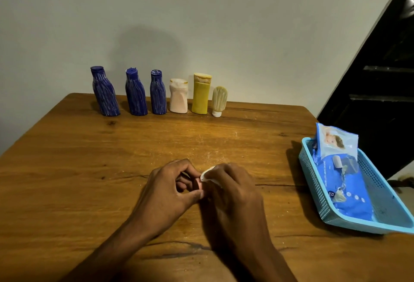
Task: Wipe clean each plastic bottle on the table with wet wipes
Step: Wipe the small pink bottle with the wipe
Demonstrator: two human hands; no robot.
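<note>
Both grips meet near the surface's front edge: left grip point(172, 190) pinches a small pink object point(199, 183), right grip point(233, 194) clutches a white wipe point(207, 175). Six streaked bottles line the far edge: three blue bottles point(135, 93), one white bottle point(178, 96), one yellow bottle point(200, 94), one cream tube point(219, 102).

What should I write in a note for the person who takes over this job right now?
Left hand and right hand are together at the table's near middle, both pinching a small white wet wipe.
Six bottles stand in a row at the far edge: three blue bottles, a white bottle, a yellow bottle, a small pale tube.
The wipes pack lies in the blue basket on the right.
No bottle is in hand; streaks show on the blue ones, so wiping remains.
</note>
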